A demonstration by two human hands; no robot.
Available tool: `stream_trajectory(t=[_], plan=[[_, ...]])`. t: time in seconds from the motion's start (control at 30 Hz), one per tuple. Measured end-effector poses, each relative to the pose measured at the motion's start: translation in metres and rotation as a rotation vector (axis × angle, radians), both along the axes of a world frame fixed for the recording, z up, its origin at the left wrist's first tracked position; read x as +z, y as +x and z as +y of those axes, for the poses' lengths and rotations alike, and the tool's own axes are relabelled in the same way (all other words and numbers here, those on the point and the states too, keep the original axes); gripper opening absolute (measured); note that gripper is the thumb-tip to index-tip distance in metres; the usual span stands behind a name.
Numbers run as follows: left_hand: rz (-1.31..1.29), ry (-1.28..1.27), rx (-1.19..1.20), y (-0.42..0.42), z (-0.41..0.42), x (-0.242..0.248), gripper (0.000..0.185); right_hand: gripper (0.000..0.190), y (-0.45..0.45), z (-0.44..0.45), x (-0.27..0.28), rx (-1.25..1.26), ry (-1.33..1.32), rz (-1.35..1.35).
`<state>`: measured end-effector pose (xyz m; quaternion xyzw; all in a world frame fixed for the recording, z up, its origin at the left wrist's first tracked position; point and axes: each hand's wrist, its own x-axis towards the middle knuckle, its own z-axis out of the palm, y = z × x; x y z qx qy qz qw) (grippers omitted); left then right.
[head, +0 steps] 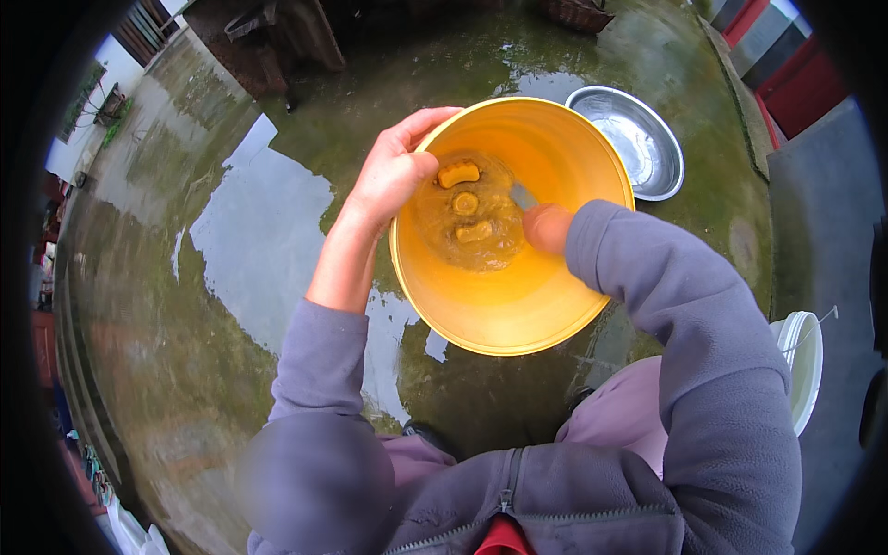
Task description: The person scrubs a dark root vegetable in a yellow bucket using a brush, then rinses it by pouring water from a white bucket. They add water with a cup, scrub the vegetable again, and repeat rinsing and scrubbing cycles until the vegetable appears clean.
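A large yellow plastic bucket (513, 305) is tilted so that its mouth faces me. Shallow water (496, 250) moves over its bottom, where raised yellow shapes (465, 203) show. My left hand (395, 170) grips the rim at the upper left, its thumb over the edge and its other fingers around the outside. Inside the bucket, my right hand (546, 227) is low at the right wall. A small flat grey-blue thing (523, 197) sticks out from its fingers; its kind is not clear. The sleeve cuff hides part of that hand.
A shiny metal basin (635, 142) stands on the wet, mossy concrete floor (173, 347) behind the bucket, to the right. Near my right elbow is a white bucket (801, 371) with a wire handle. Puddles (263, 201) lie at left; a wicker basket (579, 14) is at the far edge.
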<state>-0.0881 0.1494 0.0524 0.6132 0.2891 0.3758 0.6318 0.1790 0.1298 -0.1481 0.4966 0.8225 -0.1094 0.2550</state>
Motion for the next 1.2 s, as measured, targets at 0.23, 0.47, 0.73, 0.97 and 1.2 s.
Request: stream_trajectory(t=[0.23,0.47,0.73,0.97,1.2], plan=[[-0.001,0.004,-0.037,0.0,0.014,-0.008,0.072,0.047,-0.033,-0.039,0.173,-0.391,-0.521,0.354],[-0.084,-0.132,0.22,-0.055,0.055,-0.029,0.069,0.055,0.182,-0.235,0.21,-1.323,-0.293,1.826],[-0.02,-0.097,0.282,-0.047,0.04,-0.029,0.07,0.049,0.162,-0.259,-0.031,-0.938,0.317,0.266],[-0.077,-0.063,0.283,-0.051,0.006,-0.017,0.066,0.031,-0.06,0.012,0.227,-0.207,-0.546,0.8],[-0.044,-0.006,0.16,-0.015,0.007,-0.018,0.069,0.029,-0.142,0.1,-0.004,-0.812,-0.798,1.122]])
